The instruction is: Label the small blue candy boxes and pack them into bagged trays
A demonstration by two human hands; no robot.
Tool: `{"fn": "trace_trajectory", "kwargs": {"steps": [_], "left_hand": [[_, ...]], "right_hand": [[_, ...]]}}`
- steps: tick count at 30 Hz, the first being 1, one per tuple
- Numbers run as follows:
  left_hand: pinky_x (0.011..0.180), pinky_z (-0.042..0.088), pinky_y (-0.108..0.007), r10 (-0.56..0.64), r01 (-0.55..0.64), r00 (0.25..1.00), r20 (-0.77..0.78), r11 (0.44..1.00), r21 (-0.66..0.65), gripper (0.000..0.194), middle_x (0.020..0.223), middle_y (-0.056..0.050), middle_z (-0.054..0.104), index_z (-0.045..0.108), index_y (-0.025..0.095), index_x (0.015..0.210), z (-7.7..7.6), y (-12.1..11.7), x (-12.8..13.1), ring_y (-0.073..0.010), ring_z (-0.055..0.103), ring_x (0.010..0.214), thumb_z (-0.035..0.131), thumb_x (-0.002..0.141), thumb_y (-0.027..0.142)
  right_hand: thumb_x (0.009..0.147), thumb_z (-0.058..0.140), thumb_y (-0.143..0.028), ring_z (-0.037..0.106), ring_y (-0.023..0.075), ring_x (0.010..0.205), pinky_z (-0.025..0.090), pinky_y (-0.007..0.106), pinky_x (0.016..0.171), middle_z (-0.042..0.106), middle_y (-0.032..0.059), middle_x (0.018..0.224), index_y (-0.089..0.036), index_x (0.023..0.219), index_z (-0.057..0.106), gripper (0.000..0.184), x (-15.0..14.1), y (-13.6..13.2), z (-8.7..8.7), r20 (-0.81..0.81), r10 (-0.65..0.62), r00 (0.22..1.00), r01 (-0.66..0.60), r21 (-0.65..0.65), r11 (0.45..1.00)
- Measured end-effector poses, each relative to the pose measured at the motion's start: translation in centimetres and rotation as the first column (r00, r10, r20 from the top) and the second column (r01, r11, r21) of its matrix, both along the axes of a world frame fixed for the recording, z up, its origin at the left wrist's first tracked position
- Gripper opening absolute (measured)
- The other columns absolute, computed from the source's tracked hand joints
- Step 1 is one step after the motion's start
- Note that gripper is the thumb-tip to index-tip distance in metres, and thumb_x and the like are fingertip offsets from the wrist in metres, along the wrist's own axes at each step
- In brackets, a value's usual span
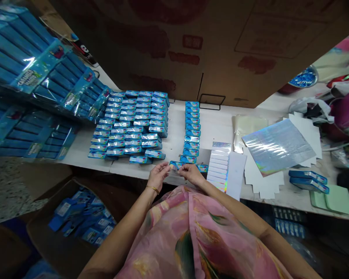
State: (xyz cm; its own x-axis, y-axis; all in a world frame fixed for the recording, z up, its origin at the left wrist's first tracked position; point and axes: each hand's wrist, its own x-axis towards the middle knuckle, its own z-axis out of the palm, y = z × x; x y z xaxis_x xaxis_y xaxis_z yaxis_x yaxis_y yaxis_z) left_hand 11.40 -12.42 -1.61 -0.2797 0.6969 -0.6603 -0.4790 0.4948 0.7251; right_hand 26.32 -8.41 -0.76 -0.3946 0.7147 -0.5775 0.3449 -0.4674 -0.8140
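At the table's front edge, my left hand [158,176] and my right hand [192,174] face each other with fingertips pinched. Between them is a small clear piece of film [173,168], with the fingers of both hands closed on its ends. Just behind the film lies a small blue printed box [177,164], partly hidden by my fingers. Another blue box [203,168] sits beside my right hand. A column of similar blue boxes [192,133] runs away from me behind the hands. To the right is a white sheet with shiny strips [218,168].
Rows of stacked blue boxes [130,124] stand left of the column. Wrapped blue packs [43,73] pile up at far left. A large carton [174,50] walls off the back. Right lie a silver sheet [279,145] and two blue boxes [308,180]. An open carton [40,232] sits below left.
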Motion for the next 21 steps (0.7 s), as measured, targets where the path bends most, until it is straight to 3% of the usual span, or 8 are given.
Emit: {"fn": "trace_trajectory", "kwargs": {"steps": [5,10,18,21], "left_hand": [[0.048,0.03,-0.017,0.128,-0.128,0.982,-0.141,0.992,0.008,0.044,0.064,0.004,0.054,0.057,0.015,0.082,-1.8,0.5,-0.2,-0.0042,0.047,0.053,0.075,0.043,0.027],[0.046,0.027,-0.018,0.259,-0.26,0.954,-0.153,0.965,0.015,0.048,0.065,0.004,0.053,0.054,0.015,0.082,-3.4,1.2,-0.1,-0.0035,0.044,0.05,0.074,0.041,0.028],[0.045,0.029,-0.017,0.248,-0.255,0.95,-0.191,0.967,-0.011,0.049,0.063,0.004,0.052,0.053,0.016,0.081,-4.9,1.3,-0.4,-0.0042,0.045,0.049,0.073,0.04,0.032],[0.044,0.029,-0.017,0.236,-0.242,0.952,-0.197,0.97,-0.007,0.048,0.062,0.004,0.053,0.053,0.015,0.08,-5.5,1.3,-0.3,-0.0038,0.044,0.048,0.073,0.04,0.031]], "right_hand": [[0.068,0.058,-0.028,0.044,0.0074,0.044,0.034,0.018,0.046,0.049,-0.0055,0.047,-0.015,0.064,0.06,0.013,-0.5,0.7,-1.5,0.209,-0.004,0.978,-0.017,0.096,0.995],[0.071,0.055,-0.026,0.055,0.0117,0.06,0.037,0.019,0.057,0.061,0.0003,0.058,-0.017,0.065,0.065,0.015,-1.4,1.8,-1.7,0.431,0.014,0.902,-0.128,0.237,0.963],[0.075,0.052,-0.03,0.059,0.016,0.073,0.039,0.022,0.063,0.067,0.0054,0.076,-0.018,0.074,0.067,0.019,-2.0,2.4,-2.0,0.583,0.101,0.807,-0.28,0.227,0.933],[0.078,0.048,-0.028,0.06,0.0185,0.079,0.041,0.025,0.066,0.067,0.0065,0.08,-0.019,0.078,0.066,0.02,-2.3,2.3,-1.9,0.657,0.15,0.739,-0.383,0.226,0.896]]}}
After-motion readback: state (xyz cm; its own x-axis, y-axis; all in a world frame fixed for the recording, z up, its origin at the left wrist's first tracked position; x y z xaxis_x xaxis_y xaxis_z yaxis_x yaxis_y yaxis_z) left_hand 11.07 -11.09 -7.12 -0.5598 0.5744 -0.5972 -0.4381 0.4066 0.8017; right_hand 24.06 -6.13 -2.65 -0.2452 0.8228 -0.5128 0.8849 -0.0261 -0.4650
